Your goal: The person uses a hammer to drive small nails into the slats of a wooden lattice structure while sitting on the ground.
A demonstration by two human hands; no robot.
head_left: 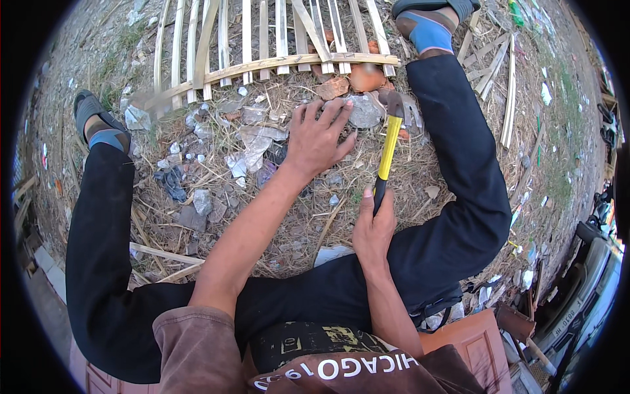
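While you sit on the littered ground, your right hand (374, 226) is clamped on the black grip end of the hammer (388, 141), whose head points at the bamboo frame (262, 64). Your left hand (319, 138) lies spread open on the debris. I judge the hammer top-heavy and stiff; hold it low on the handle.

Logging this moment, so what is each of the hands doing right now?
Left hand: open, fingers spread, reaching down over the rubble.
Right hand: closed around the hammer handle.
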